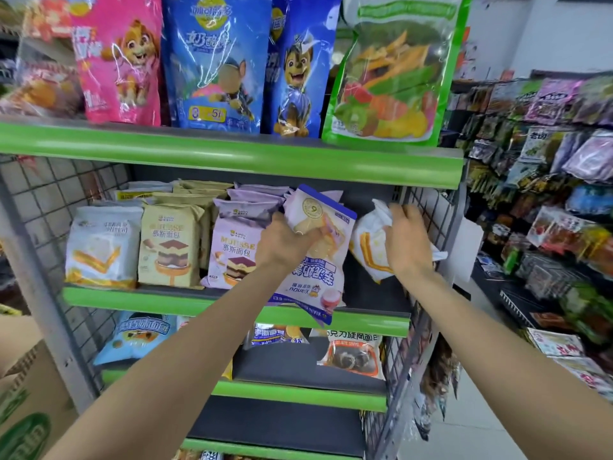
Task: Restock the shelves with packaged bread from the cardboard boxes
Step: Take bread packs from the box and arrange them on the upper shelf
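Observation:
My left hand (285, 242) grips a white and purple bread pack (318, 257), upside down, at the front of the middle shelf (185, 302). My right hand (406, 239) holds a white bread pack with orange stripes (366, 250) at the shelf's right end, by the wire side panel (428, 214). To the left stand rows of lilac mousse bread packs (232, 254), beige ones (169, 244) and white ones (102, 245). A cardboard box (30, 393) with green print shows at the lower left.
The upper shelf (232, 157) carries large pink, blue and green snack bags just above my hands. A lower shelf (298, 393) holds a few bread packs (351, 355). Racks of hanging snacks (547, 194) line the aisle on the right.

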A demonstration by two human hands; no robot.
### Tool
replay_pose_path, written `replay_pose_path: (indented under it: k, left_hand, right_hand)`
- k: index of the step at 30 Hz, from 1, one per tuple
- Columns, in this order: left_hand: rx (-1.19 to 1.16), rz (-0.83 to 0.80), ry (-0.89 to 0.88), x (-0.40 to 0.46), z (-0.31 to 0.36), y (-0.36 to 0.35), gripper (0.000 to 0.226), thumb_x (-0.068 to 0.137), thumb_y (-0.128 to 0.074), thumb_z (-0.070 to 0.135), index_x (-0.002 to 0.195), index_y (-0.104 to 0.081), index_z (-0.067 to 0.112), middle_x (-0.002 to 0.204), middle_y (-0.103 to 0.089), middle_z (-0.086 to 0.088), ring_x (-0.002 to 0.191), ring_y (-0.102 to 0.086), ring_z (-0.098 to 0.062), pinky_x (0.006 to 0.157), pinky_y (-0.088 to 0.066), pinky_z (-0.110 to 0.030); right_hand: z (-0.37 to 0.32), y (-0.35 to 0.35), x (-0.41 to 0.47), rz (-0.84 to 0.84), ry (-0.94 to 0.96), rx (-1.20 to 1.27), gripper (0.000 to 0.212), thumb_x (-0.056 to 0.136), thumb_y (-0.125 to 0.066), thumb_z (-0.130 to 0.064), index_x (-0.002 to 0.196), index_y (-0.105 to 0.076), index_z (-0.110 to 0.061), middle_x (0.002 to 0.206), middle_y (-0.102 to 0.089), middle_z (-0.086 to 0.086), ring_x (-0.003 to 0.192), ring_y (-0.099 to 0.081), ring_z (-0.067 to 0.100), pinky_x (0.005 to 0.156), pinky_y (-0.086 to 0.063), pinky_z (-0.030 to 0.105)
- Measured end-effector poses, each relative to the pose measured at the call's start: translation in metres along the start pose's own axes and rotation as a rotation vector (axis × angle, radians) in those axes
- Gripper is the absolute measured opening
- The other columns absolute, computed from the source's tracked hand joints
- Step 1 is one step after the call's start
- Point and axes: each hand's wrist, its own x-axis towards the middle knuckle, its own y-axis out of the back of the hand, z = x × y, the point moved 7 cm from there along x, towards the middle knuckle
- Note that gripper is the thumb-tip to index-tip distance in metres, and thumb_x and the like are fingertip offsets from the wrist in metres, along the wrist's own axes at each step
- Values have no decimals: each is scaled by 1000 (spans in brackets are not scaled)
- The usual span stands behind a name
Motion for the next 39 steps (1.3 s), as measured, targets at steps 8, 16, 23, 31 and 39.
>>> replay_pose_path:
  k: [8, 16, 23, 31, 39]
  left_hand:
    - [-248, -83, 80, 30, -18, -12, 75, 47, -76, 65, 104, -66, 17, 98, -71, -2, 93, -66, -20, 84, -54, -32]
    - [-387, -190, 119, 48, -29, -19, 43, 69, -78, 46, 97, -66, 15, 93, -71, 0, 90, -66, -17, 78, -48, -25]
    - [-448, -189, 134, 54, -33, -20, 24, 75, -75, 37, 83, -60, 21, 84, -70, -1, 87, -67, -24, 91, -51, -39]
    - [-474, -188, 82, 49, -27, -16, 19, 77, -75, 32, 79, -59, 22, 84, -71, 0, 73, -63, -15, 75, -50, -29]
    - [-673, -116, 91, 33, -9, -19, 29, 79, -73, 31, 98, -56, 15, 78, -72, 7, 62, -64, -4, 57, -51, -18]
  right_hand:
    - [-20, -21, 74, -182, 77, -309, 41, 87, -49, 3, 127, -51, -5, 135, -51, 16, 130, -43, 31, 110, -29, 41]
    - [-9, -81, 94, -317, 220, -339, 45, 83, -46, 9, 119, -60, -14, 127, -58, 9, 123, -50, 26, 98, -36, 36]
    - [-5, -127, 108, -386, 202, -356, 61, 96, -43, -21, 150, -15, -19, 150, -28, 8, 139, -25, 26, 107, -26, 41]
    - [8, -166, 95, -620, 132, -59, 74, 95, -45, -3, 150, 6, -4, 158, 9, 14, 147, 5, 28, 119, -6, 30]
    - [-18, -57, 55, -218, -233, 900, 35, 96, -49, -18, 129, -50, -7, 131, -54, 13, 118, -52, 26, 96, -43, 31]
